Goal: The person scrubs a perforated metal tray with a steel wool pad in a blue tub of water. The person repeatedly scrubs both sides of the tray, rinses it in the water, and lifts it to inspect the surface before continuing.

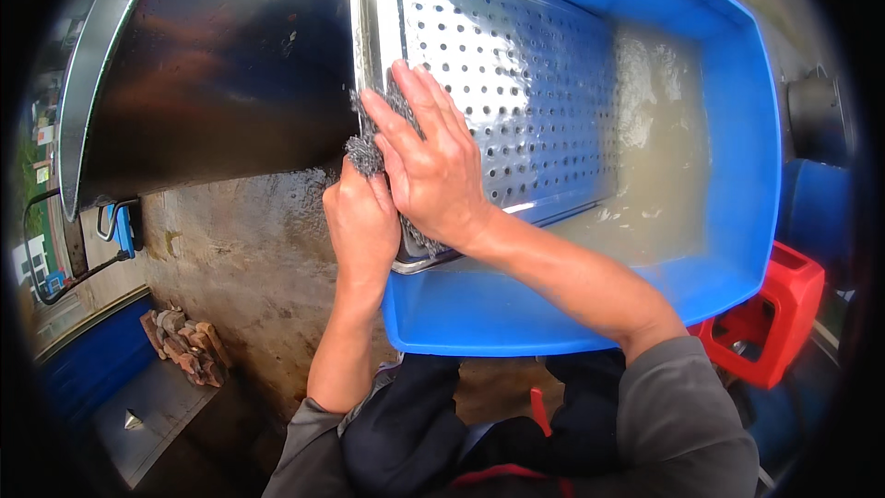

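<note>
A perforated stainless steel tray (525, 83) leans in a large blue plastic tub (740, 152), its far right part dipping into cloudy water (657, 173). My right hand (432, 152) presses grey steel wool (397, 104) against the tray's left end, fingers stretched out. At the tray's left rim my left hand (363, 211) is closed, its thumb side against a tuft of the steel wool; the fingers are hidden from view. More of the wool shows under my right palm, near the tray's lower left corner.
A large dark metal vessel or panel (228, 76) stands at the upper left, close to the tray. Broken bricks (187, 346) lie piled at the lower left. A red plastic stool (788, 318) is beside the tub at the right, near a blue container (819, 214). The concrete floor (235, 256) is wet.
</note>
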The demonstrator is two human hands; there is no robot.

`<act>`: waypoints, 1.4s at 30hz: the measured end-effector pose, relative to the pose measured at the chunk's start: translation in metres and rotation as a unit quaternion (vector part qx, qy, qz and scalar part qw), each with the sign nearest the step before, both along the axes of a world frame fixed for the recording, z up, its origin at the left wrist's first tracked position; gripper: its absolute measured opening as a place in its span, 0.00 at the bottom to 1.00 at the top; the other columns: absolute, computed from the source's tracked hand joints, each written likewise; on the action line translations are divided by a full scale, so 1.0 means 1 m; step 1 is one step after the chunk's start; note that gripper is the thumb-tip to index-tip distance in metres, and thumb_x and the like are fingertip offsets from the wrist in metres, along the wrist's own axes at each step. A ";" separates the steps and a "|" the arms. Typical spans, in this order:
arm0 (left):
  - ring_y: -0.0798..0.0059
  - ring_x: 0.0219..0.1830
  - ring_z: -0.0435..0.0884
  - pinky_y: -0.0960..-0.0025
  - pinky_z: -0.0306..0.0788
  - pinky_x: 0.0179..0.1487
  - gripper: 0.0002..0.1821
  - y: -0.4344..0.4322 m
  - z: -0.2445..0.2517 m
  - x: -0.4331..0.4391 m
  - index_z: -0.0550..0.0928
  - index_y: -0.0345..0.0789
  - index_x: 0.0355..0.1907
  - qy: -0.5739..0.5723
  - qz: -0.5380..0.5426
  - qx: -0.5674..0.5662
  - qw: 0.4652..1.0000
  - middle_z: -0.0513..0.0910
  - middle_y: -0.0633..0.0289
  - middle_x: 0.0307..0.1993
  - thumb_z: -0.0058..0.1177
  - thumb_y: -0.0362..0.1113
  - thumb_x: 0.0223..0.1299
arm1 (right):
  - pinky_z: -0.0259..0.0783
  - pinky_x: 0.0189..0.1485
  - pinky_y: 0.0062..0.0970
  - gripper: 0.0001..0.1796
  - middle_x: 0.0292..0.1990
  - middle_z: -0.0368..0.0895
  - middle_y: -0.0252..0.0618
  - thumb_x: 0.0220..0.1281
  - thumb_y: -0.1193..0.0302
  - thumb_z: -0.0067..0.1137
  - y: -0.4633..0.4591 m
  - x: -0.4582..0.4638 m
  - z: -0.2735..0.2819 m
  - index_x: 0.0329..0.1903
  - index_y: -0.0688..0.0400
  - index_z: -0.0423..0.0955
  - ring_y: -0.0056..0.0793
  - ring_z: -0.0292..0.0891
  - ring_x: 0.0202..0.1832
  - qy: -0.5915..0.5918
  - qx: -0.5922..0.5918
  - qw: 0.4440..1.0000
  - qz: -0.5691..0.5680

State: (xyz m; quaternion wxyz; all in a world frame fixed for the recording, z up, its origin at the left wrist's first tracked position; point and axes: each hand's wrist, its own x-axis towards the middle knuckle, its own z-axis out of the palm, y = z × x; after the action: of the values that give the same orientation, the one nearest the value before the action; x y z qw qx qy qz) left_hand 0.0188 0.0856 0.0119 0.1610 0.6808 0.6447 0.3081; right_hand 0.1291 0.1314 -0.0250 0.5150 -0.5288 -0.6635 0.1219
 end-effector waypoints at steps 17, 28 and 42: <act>0.60 0.21 0.77 0.57 0.69 0.30 0.18 -0.005 -0.001 0.001 0.80 0.25 0.40 0.065 0.042 -0.064 0.995 0.76 0.47 0.22 0.41 0.37 0.83 | 0.69 0.72 0.51 0.26 0.70 0.73 0.58 0.81 0.58 0.43 -0.055 0.246 -0.166 0.74 0.49 0.72 0.61 0.71 0.69 -0.079 -0.421 0.826 -0.366; 0.51 0.27 0.78 0.53 0.70 0.35 0.22 -0.002 -0.005 -0.007 0.80 0.25 0.41 0.070 0.035 -0.071 0.994 0.80 0.44 0.27 0.40 0.42 0.85 | 0.60 0.78 0.56 0.29 0.73 0.70 0.54 0.68 0.67 0.66 -0.046 0.063 -0.054 0.71 0.49 0.76 0.60 0.65 0.76 0.018 -0.044 0.999 -0.010; 0.64 0.25 0.72 0.58 0.68 0.33 0.21 -0.002 -0.008 -0.006 0.79 0.25 0.41 0.045 0.026 -0.037 0.998 0.76 0.49 0.24 0.40 0.41 0.85 | 0.58 0.81 0.48 0.27 0.76 0.66 0.54 0.76 0.68 0.56 -0.111 0.162 -0.117 0.75 0.54 0.72 0.57 0.60 0.79 -0.041 -0.157 0.985 -0.049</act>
State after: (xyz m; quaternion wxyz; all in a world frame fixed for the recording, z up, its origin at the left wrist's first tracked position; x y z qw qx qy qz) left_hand 0.0127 0.0836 0.0041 0.1491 0.6707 0.6796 0.2570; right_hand 0.2915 0.0199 -0.1415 0.4030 -0.6396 -0.6301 0.1774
